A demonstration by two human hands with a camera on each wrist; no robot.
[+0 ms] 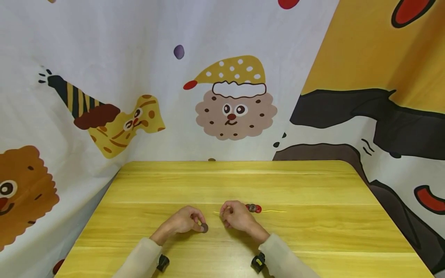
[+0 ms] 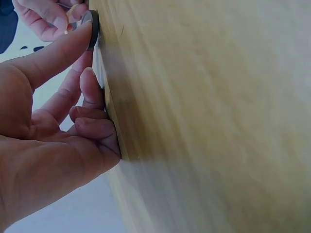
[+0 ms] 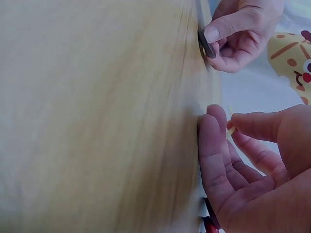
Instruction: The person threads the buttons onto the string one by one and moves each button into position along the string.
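Near the middle of the table, my left hand pinches a dark grey-brown round button between thumb and finger, its disc upright on edge in the left wrist view. To its right, my right hand pinches a thin yellow string near one end, and a short tip pokes out on the left. Just beyond the right hand lie red and brown buttons in a row on the string, partly hidden by the hand. The string's other end trails right along the table. Button and string tip are apart.
A light wooden table spreads under both hands. Behind it hangs a white curtain printed with cartoon food figures. A small black device sits by the left wrist, another black device by the right.
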